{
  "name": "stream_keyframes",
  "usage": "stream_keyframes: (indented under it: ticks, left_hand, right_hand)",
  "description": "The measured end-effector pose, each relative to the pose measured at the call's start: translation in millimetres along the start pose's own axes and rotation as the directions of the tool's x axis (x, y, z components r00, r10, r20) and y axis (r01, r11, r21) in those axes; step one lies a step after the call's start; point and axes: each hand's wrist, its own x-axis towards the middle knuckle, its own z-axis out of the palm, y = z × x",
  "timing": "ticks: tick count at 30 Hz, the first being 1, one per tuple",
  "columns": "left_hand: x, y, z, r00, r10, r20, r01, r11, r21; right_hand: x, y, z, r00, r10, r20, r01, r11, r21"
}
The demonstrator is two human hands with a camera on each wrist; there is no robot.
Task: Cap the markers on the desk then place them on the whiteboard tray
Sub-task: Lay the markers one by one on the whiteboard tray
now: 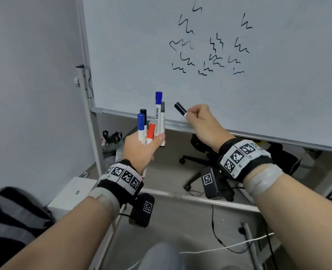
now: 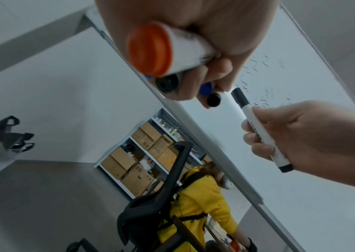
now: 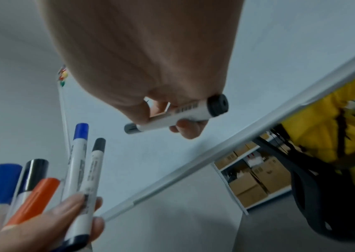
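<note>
Up by the lower edge of the whiteboard, both hands are occupied with capped markers. The left hand grips a bundle of five, their round white plastic barrels fanned upward out of the fist: a thick blue-capped marker, a black-capped one behind it, a short orange-capped one, a tall slim one with a blue cap and printed lettering down its barrel, and a thin one with a dark grey cap. The thumb presses across the two slim barrels. From the left wrist view, the flat round butt ends show, the orange one largest and nearest the lens.

The right hand holds a single black-capped marker, its fingers curled round the smooth white barrel and the glossy black cap pointing up and left toward the bundle. In the right wrist view a barcode shows on that barrel, and its dark end plug is ribbed and round.

The whiteboard's tray, a long pale metal ledge, runs just beyond both hands; no marker touches it. Black zigzag scribbles cover the matte white surface above. Below the board stand a black office chair on castors and a grey floor with loose cables. Both wrists wear black straps with square black-and-white tags.
</note>
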Motion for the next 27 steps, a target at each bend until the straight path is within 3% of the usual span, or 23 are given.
stream_keyframes:
  ticks: [4,8,23,27]
  left_hand:
    - [18.9,-21.5,-11.3,0.994,-0.006,-0.112,0.015,0.997,0.082]
    - [30.1,-39.2,-13.8,0.993,-0.009,-0.119,0.012,1.0,0.028]
    - [33.8,-57.2,-30.8,0.998,0.013,-0.059,-0.014,0.999,-0.029]
    - [32.0,-55.7,-24.6,0.999,0.009,-0.048,-0.01,1.0,-0.029]
  right_hand:
    - [26.2,2.5,22.6,0.991,-0.135,0.016,0.135,0.962,-0.239]
    - [42.3,3.3,43.4,0.974,-0.226,-0.017,0.212,0.933,-0.29]
    - [55.2,2.4,72.7,0.993,-0.098,-0.065,0.072,0.945,-0.319]
    - [53.3,5.2,67.9,0.988,-0.116,-0.098,0.082,0.951,-0.299]
